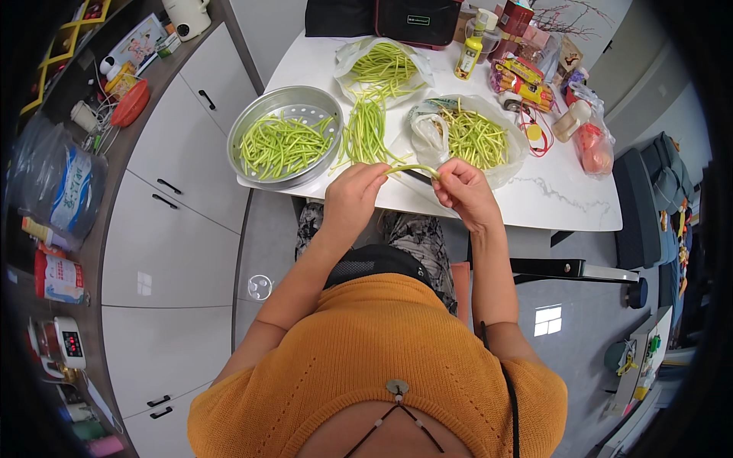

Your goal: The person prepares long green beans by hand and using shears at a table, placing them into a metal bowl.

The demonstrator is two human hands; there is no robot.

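Between my two hands a single green garlic scape (412, 168) is stretched, arching slightly upward. My left hand (353, 200) pinches its left end and my right hand (466, 195) pinches its right end, both over the table's near edge. To the left stands a round metal steamer pan (252, 113) with a perforated bottom, holding short pieces of scape (282, 146). Just beyond my hands lies a bundle of long scapes (365, 131), running to an open plastic bag (347, 59) of more. A second plastic bag (513, 153), at the right, holds scape pieces with yellowish tips.
On the white table (565, 200) stand a yellow-green bottle (469, 52), several food packets (527, 80) and a bag of red fruit (594, 149) at the right. A black bag (418, 21) is at the back. Grey cabinets (172, 252) line the left side.
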